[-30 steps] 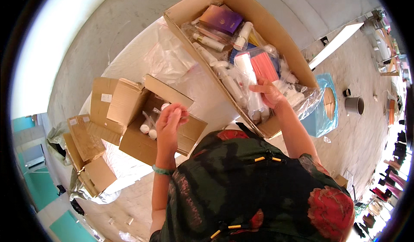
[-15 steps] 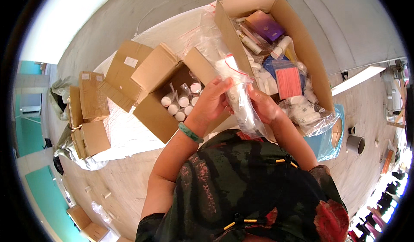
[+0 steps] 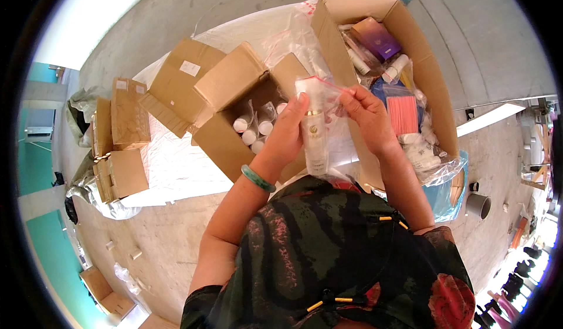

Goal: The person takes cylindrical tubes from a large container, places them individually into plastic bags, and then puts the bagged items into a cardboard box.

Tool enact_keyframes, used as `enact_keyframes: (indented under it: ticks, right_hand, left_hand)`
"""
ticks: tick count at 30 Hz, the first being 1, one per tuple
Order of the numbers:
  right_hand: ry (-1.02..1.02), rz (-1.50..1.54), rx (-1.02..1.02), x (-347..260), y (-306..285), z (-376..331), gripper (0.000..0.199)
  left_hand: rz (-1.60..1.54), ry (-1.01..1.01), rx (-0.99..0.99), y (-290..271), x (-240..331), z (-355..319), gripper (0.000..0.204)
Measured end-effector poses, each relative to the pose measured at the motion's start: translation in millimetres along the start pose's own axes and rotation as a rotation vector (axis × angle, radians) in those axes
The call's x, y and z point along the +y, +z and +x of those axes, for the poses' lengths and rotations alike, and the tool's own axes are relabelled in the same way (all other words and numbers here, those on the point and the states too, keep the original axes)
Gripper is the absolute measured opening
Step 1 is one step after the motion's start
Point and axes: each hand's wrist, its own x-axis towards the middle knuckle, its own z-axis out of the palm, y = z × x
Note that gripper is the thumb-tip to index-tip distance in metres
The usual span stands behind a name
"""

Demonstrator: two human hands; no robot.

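Observation:
A white bottle with a gold band (image 3: 315,140) stands upright inside a clear zip bag (image 3: 332,109) with a red seal strip. My left hand (image 3: 286,131) is closed round the bottle from its left side, through the plastic; a green bangle sits on that wrist. The fingers of my right hand (image 3: 369,115) pinch the bag's red-edged top corner. Just left of my left hand, an open carton (image 3: 220,147) holds several bagged bottles with white caps (image 3: 249,136).
A larger open carton (image 3: 437,88) at the right holds a purple-orange box (image 3: 376,38), a pink-striped packet (image 3: 402,115) and bagged items. Folded cartons (image 3: 130,118) lie at the left on white sheeting (image 3: 170,176). A grey bin (image 3: 478,206) stands on the floor.
My right hand has moved up to the bag's red-edged top and pulled it out to the right. The bottle now hangs more upright, its front more visible. The head view has shifted slightly.

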Motion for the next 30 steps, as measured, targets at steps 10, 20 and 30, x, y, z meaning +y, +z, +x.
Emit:
enact_keyframes:
  ticks: [10,20,30]
  right_hand:
    - [0.07,0.447,0.022,2,13,9,0.021]
    - [0.077,0.367,-0.071,-10,30,2,0.025]
    - [0.019,0.427,0.006,4,23,6,0.018]
  left_hand:
    - [-0.111,-0.096,-0.033,-13,4,-8,0.047]
    - [-0.009,-0.019,0.145,-10,10,-9,0.046]
    - [0.02,0.004,0.157,-12,7,-12,0.045]
